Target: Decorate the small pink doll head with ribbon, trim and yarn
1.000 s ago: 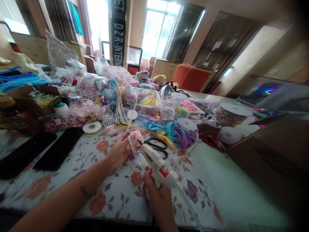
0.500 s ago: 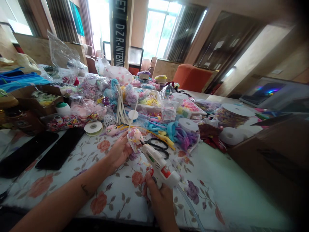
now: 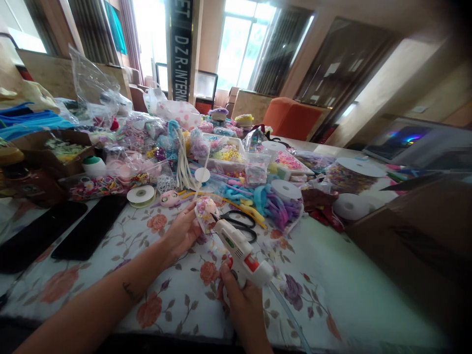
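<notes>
Orng chair, window w/ curtain

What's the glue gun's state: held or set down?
Held: the right hand grips the glue gun by its handle; its nozzle points toward the decorated piece in the left hand.

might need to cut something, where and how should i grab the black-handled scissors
Probably by the scissors' handle loops, from above and the right: they point that way, while the glue gun crowds their other end, where the blades can't be made out clearly.
</notes>
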`<action>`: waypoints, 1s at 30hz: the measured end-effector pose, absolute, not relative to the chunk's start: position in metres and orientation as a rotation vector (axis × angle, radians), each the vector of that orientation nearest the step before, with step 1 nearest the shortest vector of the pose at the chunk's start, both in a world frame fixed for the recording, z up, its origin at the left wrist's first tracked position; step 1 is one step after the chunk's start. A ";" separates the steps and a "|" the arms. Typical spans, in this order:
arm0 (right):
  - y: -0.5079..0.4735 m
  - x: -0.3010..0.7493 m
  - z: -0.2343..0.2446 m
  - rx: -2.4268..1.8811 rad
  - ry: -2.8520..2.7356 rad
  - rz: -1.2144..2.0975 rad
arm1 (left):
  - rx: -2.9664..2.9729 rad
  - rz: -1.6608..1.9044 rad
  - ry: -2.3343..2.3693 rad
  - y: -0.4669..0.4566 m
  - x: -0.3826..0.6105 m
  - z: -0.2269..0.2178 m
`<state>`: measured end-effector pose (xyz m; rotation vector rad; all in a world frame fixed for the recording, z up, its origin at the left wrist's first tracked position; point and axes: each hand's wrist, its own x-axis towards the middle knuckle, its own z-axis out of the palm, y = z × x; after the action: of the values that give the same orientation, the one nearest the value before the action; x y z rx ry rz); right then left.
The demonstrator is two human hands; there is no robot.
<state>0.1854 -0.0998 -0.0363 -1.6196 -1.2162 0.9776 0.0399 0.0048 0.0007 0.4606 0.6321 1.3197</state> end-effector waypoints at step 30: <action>-0.100 0.182 -0.035 -1.576 -1.178 1.004 | 0.404 1.331 0.613 0.008 0.041 -0.004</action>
<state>0.1822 -0.1002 -0.0353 -1.5758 -1.1781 1.0036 0.0405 0.0078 -0.0044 0.4037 0.6134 1.3309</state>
